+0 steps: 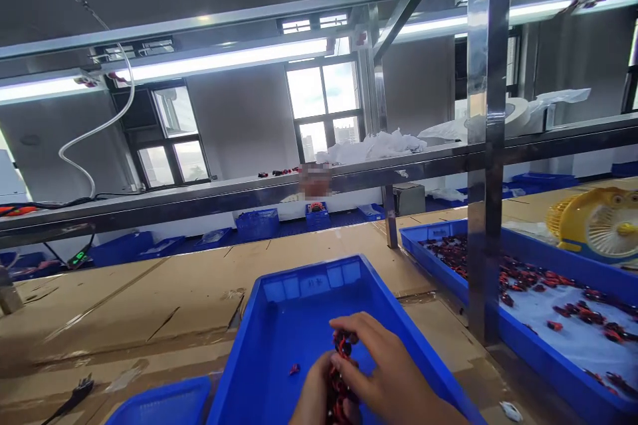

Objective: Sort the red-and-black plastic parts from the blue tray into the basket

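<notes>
Over a blue tray (319, 285), my two hands are together around a cluster of small red-and-black parts (341, 344), whose exact kind I cannot make out. My left hand (315, 390) is closed round the cluster from the left, its fingers mostly hidden. From the right, my right hand (386, 368) curls over the same parts, thumb and fingers closed about them. One loose red-and-black piece (294, 369) lies on the tray floor, left of my hands.
Right of a metal post (486, 212) stands a larger blue tray (558, 365) with many red-and-black parts on white lining. Behind it sits a yellow fan (598, 222). At lower left are a blue bin (164, 402) and a black plug (82, 388). A metal shelf rail (249, 199) crosses ahead.
</notes>
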{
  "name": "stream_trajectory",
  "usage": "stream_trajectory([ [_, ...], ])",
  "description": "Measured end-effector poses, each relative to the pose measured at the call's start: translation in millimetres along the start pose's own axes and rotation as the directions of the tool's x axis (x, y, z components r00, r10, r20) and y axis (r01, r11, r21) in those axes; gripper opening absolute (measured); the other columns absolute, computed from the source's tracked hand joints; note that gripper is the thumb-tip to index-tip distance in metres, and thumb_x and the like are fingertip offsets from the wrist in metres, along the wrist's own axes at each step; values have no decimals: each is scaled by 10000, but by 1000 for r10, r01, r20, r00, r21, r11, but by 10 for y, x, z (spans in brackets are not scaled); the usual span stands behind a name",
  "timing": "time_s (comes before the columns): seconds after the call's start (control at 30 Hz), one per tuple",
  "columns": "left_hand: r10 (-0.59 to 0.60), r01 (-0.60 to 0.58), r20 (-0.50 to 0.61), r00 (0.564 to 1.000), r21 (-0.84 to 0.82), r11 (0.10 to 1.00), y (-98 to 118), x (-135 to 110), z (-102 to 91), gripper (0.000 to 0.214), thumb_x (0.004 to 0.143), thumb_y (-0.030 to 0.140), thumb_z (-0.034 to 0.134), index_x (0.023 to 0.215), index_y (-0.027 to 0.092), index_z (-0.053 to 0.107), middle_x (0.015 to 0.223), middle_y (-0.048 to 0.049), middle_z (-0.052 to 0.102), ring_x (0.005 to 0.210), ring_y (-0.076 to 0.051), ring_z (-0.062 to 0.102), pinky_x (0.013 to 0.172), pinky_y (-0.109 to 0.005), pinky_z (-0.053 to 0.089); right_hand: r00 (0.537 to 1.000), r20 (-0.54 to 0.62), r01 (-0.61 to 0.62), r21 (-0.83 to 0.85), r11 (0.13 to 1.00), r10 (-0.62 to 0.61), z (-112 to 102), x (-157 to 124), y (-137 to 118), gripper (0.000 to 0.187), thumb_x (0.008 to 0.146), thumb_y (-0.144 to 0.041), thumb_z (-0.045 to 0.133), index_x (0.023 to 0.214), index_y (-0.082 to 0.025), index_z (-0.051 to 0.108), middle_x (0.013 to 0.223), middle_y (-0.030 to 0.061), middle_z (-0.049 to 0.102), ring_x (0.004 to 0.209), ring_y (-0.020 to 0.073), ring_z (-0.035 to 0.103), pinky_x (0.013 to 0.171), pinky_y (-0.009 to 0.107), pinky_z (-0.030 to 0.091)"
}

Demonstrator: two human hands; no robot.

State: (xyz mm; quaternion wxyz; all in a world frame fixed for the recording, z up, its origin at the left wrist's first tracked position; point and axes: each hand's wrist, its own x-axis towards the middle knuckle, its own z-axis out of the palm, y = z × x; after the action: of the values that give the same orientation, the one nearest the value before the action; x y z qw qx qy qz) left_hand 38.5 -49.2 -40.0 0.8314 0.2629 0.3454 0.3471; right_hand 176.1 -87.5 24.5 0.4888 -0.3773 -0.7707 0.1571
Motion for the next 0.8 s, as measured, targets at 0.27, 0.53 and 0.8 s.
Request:
stream_trajectory([
  [0.27, 19, -18, -39, 999, 32, 999, 59, -235, 82, 246, 876, 434, 566, 803, 212, 641, 657, -40, 602, 549, -142, 569, 427, -207, 429, 968, 52, 252, -135, 958, -247, -66, 17, -15, 355, 877, -90, 588, 1215, -199, 581, 1128, 82, 678, 1003, 212, 627, 890, 322, 527],
  [0.53, -70, 72, -96, 993, 23, 997, 231, -572, 208, 501, 948, 491, 420, 613, 156, 582, 474, 8, 500, 266, -27, 292, 283, -125, 182, 966, 69, 257, -179, 950, -248, -172, 4, -81, 385, 887, -160, 638, 1261, -198, 557, 1063, 81, 695, 948, 230, 610, 855, 373, 516],
  [0.8, -86, 90, 277, 957, -3, 996, 238, -603, 126, 423, 888, 545, 562, 714, 164, 620, 483, 4, 536, 280, -42, 381, 301, -145, 172, 942, 141, -318, 671, 670, 306, -129, 5, -78, 323, 766, -271, 786, 1069, -223, 688, 946, 45, 727, 881, 200, 671, 822, 328, 515],
])
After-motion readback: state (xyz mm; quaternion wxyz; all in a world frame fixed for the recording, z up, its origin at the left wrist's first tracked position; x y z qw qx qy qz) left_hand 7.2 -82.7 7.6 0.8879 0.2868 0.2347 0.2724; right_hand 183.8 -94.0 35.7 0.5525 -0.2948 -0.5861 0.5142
